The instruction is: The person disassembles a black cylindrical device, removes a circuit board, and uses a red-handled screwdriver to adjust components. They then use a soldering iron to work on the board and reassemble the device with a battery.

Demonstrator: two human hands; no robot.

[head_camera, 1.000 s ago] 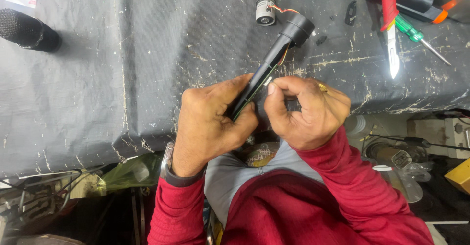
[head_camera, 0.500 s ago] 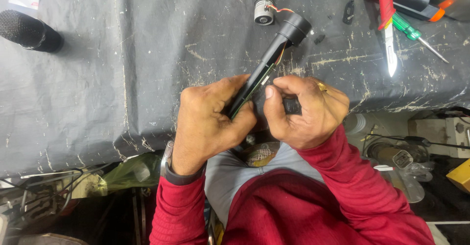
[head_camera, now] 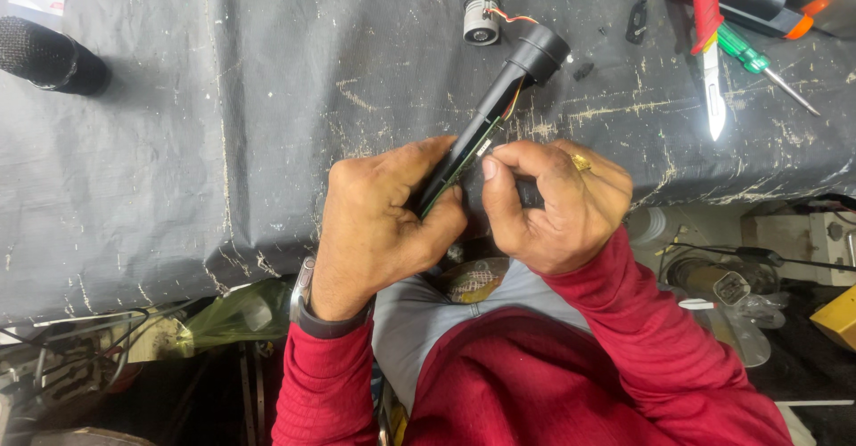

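Clearly, both hands are closed on the long black tube housing [head_camera: 499,111], held slanted just above the near edge of the counter [head_camera: 223,143]. The left hand [head_camera: 379,223] wraps its lower end, fingers curled tight; the right hand [head_camera: 557,201] pinches at the open seam, where a green circuit board edge and thin wires show. It looks light and rigid, but the board and wires seem fragile, so the plain shell is probably the safest hold.
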